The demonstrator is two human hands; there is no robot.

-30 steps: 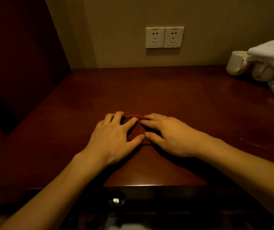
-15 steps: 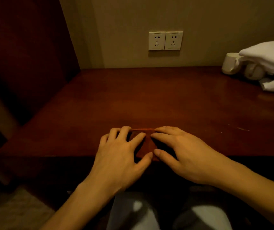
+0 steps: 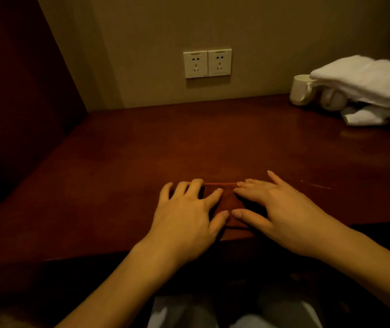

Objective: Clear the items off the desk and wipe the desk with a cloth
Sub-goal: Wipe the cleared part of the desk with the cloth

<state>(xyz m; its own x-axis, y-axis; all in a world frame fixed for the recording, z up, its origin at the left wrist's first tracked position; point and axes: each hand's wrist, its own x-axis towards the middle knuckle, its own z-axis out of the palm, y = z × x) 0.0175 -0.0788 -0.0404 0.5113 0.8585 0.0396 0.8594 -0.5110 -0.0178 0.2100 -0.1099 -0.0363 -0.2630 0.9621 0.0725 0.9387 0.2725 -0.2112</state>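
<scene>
1. Setting: a furnished room of hotel or guest-room type, dimly lit in warm light.
2. Glossy dark reddish-brown wooden desk (image 3: 142,147), built against a plain beige painted wall (image 3: 260,24).
3. Pair of white plastic wall sockets (image 3: 207,63), mounted side by side just above the desk's back edge.
4. Two white ceramic cups (image 3: 301,90) at the far right corner, with folded white towels (image 3: 369,79) lying over them.
5. Dark wood panel (image 3: 19,79) at the left.

My view is dim and warm-tinted; soft glare sits on the desk (image 3: 236,143) near the blown-out white towel (image 3: 366,79), the left side sinks into shadow, and edges bow slightly
</scene>
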